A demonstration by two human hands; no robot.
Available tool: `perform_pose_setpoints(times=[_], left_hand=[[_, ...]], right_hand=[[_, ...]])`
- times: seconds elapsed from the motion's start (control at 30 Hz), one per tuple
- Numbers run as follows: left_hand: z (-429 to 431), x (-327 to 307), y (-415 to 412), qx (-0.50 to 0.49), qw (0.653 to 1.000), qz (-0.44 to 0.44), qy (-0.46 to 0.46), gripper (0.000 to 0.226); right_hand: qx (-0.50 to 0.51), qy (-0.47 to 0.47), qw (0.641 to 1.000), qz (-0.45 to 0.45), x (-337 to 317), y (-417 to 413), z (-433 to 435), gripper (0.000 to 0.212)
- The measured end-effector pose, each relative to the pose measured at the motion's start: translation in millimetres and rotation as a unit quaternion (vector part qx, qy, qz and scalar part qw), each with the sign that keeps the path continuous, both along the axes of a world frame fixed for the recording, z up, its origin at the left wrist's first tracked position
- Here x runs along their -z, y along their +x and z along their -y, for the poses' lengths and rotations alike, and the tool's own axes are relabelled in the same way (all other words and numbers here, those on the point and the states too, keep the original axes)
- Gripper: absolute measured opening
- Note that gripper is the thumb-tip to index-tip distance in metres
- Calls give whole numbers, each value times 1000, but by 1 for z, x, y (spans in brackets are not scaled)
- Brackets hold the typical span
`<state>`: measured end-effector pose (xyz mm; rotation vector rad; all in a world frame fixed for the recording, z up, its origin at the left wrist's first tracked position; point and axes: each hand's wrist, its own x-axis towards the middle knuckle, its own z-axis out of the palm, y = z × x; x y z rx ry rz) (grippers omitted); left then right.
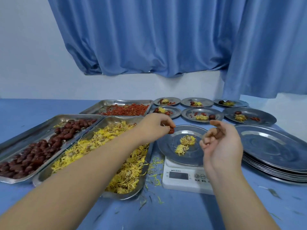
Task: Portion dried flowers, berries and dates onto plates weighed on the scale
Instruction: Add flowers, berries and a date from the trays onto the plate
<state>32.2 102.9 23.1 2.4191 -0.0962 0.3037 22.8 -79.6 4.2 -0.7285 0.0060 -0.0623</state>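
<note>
- Date (171, 130) is pinched in the curled fingertips of the left hand (156, 125), over the left rim of the plate (167, 151). It looks clear of the metal.
- Plate sits on the scale (179, 176), just below and right of the pinch. Two flowers (187, 140) lie a little further right of it.
- Right hand (221, 146) hovers right of the pinch with fingers curled. Something dark shows among them; can't tell if it holds anything.
- To do it well: carry the date inward from the rim and lower it before letting go, so it won't roll off or jolt the scale.
- Land it beside the flowers, not on them.
- Keep both hands off the plate for the reading. Display unreadable from here.
- Berries (126, 110) lie beyond the grip, likely next.
</note>
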Motion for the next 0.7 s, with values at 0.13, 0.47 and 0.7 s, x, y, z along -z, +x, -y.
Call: perform_pose_setpoints(times=[0.13, 0.47, 0.7], left_hand=[[20, 14, 18, -3, 997, -32, 68, 14], [4, 7, 17, -54, 995, -16, 79, 8], [-32, -10, 21, -93, 990, -17, 102, 11]], right_hand=[[-8, 5, 1000, -5, 1, 2, -1, 14], [-61, 37, 997, -27, 4, 4, -4, 24], [-114, 47, 990, -76, -2, -1, -9, 19]])
